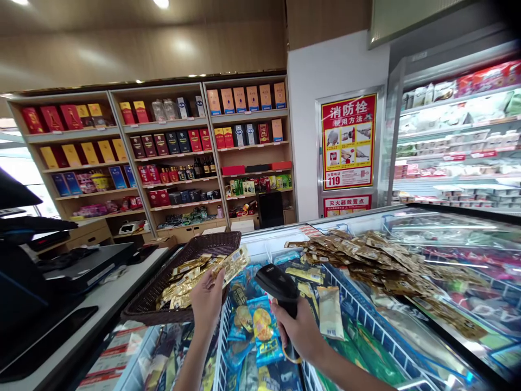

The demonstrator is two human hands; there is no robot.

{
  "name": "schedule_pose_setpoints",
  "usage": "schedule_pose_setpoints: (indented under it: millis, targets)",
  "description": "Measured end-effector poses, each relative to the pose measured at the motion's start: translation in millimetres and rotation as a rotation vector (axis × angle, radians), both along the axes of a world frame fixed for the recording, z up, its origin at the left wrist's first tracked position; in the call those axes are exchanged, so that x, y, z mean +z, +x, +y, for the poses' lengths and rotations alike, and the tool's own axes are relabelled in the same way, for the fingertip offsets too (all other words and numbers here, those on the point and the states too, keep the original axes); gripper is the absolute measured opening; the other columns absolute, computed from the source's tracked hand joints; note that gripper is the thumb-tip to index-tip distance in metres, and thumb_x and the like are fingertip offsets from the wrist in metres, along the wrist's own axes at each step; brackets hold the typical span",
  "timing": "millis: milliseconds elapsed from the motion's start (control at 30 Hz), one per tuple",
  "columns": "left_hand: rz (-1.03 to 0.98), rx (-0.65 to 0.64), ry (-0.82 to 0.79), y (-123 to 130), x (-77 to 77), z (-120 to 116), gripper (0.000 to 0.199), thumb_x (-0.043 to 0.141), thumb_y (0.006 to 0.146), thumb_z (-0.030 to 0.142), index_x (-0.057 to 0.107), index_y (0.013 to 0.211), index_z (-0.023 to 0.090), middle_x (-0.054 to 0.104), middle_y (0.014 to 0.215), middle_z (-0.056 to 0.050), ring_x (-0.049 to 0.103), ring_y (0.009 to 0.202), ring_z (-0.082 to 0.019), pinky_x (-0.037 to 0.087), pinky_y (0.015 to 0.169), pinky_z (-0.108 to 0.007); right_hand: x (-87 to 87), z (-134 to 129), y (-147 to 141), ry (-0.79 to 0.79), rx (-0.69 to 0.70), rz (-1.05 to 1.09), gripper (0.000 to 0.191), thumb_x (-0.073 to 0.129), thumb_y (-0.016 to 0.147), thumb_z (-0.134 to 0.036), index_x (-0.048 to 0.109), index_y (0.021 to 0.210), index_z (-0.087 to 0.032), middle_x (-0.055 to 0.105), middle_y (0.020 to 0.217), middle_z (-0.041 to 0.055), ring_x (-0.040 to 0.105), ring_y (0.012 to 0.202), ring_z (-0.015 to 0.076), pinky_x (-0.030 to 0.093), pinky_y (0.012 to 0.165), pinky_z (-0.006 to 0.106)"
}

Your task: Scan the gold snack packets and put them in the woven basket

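So, quick look at this shop counter. My view's down over a chest freezer [358, 220], with the left hand [207, 301] up in the middle holding a gold foil sachet [232, 265]. Its fingers [216, 277] are pinched together on the sachet's lower end. The right hand [297, 328] is just beside it, fingers [280, 320] clamped around the grip of a black barcode scanner [274, 282], whose head tips toward the sachet.

A brown wicker basket [199, 244] sits by the right edge of the white bench [122, 288], heaped with more gold sachets [185, 285]. A big pile of brown sachets [366, 258] lies across the freezer's far side, on top of its white wire dividers [358, 309]. Blue snack packets [264, 331] fill the wire compartment under the hands, and a pale packet [330, 312] stands tilted just right of the scanner. Behind it all are wooden shelves [150, 146] of boxed liquor and a red fire hydrant poster [348, 141].
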State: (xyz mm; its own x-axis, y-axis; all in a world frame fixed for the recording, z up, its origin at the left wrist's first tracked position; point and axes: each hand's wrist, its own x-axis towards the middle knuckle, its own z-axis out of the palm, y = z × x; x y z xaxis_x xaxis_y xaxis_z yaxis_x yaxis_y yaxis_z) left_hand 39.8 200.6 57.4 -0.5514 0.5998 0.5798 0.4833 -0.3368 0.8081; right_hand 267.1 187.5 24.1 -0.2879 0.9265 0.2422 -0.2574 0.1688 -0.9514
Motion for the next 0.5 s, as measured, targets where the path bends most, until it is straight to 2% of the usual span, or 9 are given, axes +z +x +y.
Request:
schedule_pose_setpoints:
  millis: [167,300,367,500]
  targets:
    - [0.104,0.181,-0.085,-16.8,2.6,-1.3,0.041,0.062,0.081,0.059,0.074,0.09,0.02,0.079,0.085,-0.009,0.074,0.084,-0.03,0.053,0.075,-0.034,-4.9,2.1,-0.4,0.029,-0.035,-0.007,0.041,0.072,0.083,-0.057,0.062,0.083,-0.018,0.045,0.04,-0.0082,0.041,0.031,0.0114,0.036,0.035,0.025]
    - [0.349,0.358,-0.248,-33.8,2.9,-3.5,0.039,0.05,0.089,0.048,0.073,0.101,0.019,0.077,0.087,-0.012,0.072,0.083,-0.033,0.049,0.074,-0.037,-7.3,5.8,2.0,0.045,-0.069,-0.02,0.041,0.073,0.083,-0.057,0.063,0.082,-0.017,0.047,0.045,-0.0069,0.043,0.034,0.0112,0.037,0.036,0.025]
    - [0.448,0.406,-0.343,-43.5,1.4,-4.4,0.038,0.046,0.092,0.042,0.071,0.107,0.018,0.077,0.088,-0.015,0.071,0.083,-0.035,0.048,0.073,-0.038,-8.3,8.2,2.6,0.044,-0.088,-0.019,0.042,0.072,0.083,-0.058,0.062,0.082,-0.017,0.048,0.048,-0.0065,0.045,0.034,0.011,0.038,0.036,0.024]
    - [0.474,0.446,-0.463,-57.3,-1.7,-5.8,0.038,0.044,0.094,0.038,0.069,0.11,0.013,0.076,0.089,-0.017,0.071,0.085,-0.036,0.047,0.075,-0.039,-8.8,10.9,2.5,0.042,-0.101,-0.014,0.042,0.071,0.083,-0.058,0.06,0.077,-0.018,0.047,0.045,-0.0065,0.043,0.032,0.0109,0.038,0.035,0.024]
